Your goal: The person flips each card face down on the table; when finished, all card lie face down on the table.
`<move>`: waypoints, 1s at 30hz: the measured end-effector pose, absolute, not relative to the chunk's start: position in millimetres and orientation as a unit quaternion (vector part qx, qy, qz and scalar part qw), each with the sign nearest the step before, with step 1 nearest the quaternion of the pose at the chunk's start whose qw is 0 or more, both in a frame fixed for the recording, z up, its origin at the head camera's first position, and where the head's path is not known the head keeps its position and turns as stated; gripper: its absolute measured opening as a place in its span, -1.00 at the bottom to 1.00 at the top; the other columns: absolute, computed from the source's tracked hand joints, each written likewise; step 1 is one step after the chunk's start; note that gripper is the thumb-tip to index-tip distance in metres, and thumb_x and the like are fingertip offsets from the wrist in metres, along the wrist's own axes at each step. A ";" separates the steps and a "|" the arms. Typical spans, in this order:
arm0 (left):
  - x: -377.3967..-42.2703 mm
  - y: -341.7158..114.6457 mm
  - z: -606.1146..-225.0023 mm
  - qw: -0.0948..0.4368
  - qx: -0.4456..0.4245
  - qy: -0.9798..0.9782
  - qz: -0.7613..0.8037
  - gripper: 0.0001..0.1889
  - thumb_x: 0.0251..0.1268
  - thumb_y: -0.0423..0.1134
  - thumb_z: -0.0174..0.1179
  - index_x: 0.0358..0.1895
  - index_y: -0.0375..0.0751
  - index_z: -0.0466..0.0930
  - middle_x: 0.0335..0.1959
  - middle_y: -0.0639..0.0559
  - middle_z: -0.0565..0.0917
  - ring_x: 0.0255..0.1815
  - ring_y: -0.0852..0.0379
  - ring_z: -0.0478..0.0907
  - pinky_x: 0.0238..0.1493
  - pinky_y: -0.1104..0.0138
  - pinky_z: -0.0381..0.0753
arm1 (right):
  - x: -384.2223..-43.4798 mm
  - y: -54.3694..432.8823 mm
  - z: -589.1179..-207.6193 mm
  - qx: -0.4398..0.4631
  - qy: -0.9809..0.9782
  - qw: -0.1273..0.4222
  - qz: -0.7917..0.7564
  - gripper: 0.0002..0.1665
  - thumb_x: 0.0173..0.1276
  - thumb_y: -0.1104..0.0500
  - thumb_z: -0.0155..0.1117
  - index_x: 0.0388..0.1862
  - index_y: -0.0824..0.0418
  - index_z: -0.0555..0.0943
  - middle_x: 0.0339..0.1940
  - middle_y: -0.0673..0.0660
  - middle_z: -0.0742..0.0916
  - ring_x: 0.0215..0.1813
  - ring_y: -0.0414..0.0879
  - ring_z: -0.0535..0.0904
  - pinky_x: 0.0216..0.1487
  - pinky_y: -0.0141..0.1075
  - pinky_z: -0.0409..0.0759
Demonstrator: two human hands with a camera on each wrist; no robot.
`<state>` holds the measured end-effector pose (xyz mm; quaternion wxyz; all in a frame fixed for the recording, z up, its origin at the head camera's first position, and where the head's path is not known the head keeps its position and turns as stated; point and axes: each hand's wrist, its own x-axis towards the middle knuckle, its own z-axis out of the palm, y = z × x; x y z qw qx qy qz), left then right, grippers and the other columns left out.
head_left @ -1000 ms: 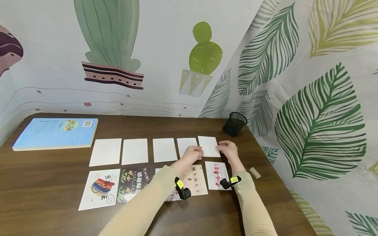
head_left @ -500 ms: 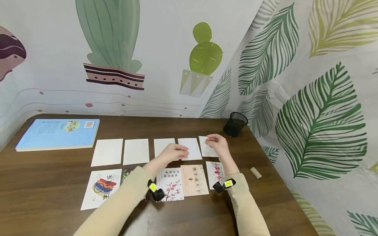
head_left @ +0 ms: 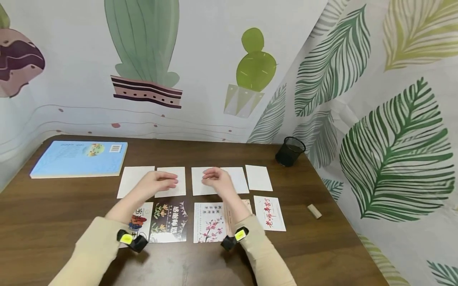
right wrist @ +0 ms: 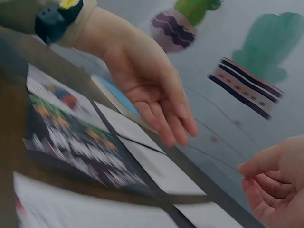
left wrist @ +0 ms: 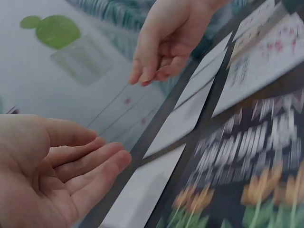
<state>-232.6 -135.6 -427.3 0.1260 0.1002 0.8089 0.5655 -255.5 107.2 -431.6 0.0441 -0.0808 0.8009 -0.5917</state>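
Observation:
My left hand [head_left: 152, 186] hovers over the second blank white card [head_left: 179, 174] from the left in the back row, fingers relaxed and holding nothing. My right hand [head_left: 219, 183] hangs over the third and fourth blank cards [head_left: 236, 176], also with nothing in it, as the left wrist view agrees. In the front row lie a white card with a colourful drawing [head_left: 144, 226], a dark flowered card [head_left: 169, 222], a pink-blossom card [head_left: 211, 224], a peach card [head_left: 247, 204] and a card with red writing [head_left: 269, 214]. My forearms partly cover the drawing card and the peach card.
A thick blue book [head_left: 78, 159] lies at the back left of the brown table [head_left: 322, 246]. At the back right stands a black mesh pen cup [head_left: 289, 153]. A small beige block [head_left: 314, 211] lies near the right edge. Patterned cloth hangs behind.
Both hands have moved left along the back row, uncovering the rightmost blank card and the red-writing card. The fourth blank card now sits against the third, closing the gap. The head view has shifted slightly.

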 end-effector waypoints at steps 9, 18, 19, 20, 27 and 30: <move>-206.7 -196.8 -429.5 0.082 0.086 0.884 0.452 -0.52 0.37 -0.08 0.21 0.17 -0.40 0.56 0.07 -0.30 0.67 0.12 -0.24 0.60 0.09 -0.04 0.61 | -230.6 40.3 -442.7 -0.114 0.795 0.117 -0.585 -0.69 0.14 0.38 0.39 -0.10 0.33 0.64 -0.26 0.17 0.76 -0.35 -0.30 0.60 -0.24 -0.50 0.60; -197.3 -224.8 -440.1 0.062 0.125 0.916 0.375 -0.52 0.05 -0.08 0.47 -0.02 -0.34 0.68 -0.16 -0.14 0.75 -0.18 0.03 0.64 -0.25 0.33 0.63 | -216.7 10.3 -446.7 -0.136 0.788 0.151 -0.581 -0.71 0.14 0.37 0.41 -0.12 0.34 0.66 -0.33 0.11 0.76 -0.41 -0.33 0.58 -0.31 -0.50 0.59; -197.1 -226.8 -441.2 0.061 0.128 0.921 0.364 -0.51 0.00 -0.08 0.49 -0.04 -0.32 0.69 -0.18 -0.12 0.75 -0.20 0.05 0.63 -0.27 0.34 0.61 | -215.2 8.3 -446.8 -0.137 0.787 0.154 -0.582 -0.71 0.14 0.37 0.42 -0.12 0.35 0.65 -0.33 0.11 0.76 -0.42 -0.33 0.58 -0.32 -0.50 0.59; -197.0 -228.7 -441.9 0.059 0.131 0.924 0.353 -0.51 -0.05 -0.07 0.52 -0.06 -0.31 0.70 -0.20 -0.10 0.75 -0.21 0.05 0.62 -0.27 0.33 0.61 | -213.8 6.4 -447.0 -0.138 0.786 0.156 -0.582 -0.71 0.14 0.37 0.42 -0.12 0.34 0.65 -0.34 0.11 0.76 -0.43 -0.34 0.57 -0.32 -0.51 0.58; -197.5 -232.1 -441.6 0.085 0.137 0.936 0.314 -0.41 -0.27 0.00 0.61 -0.10 -0.27 0.73 -0.20 -0.10 0.75 -0.18 -0.02 0.59 -0.19 0.15 0.60 | -207.7 -4.0 -446.7 -0.134 0.777 0.168 -0.592 -0.71 0.10 0.40 0.42 -0.15 0.33 0.66 -0.36 0.11 0.76 -0.44 -0.34 0.57 -0.32 -0.52 0.56; -197.5 -231.2 -441.1 0.099 0.131 0.939 0.303 -0.38 -0.32 0.02 0.62 -0.10 -0.26 0.73 -0.21 -0.08 0.75 -0.20 0.00 0.55 -0.24 0.20 0.57 | -206.0 -6.1 -445.6 -0.135 0.777 0.171 -0.590 -0.72 0.11 0.39 0.43 -0.15 0.33 0.66 -0.35 0.12 0.76 -0.44 -0.35 0.57 -0.30 -0.53 0.56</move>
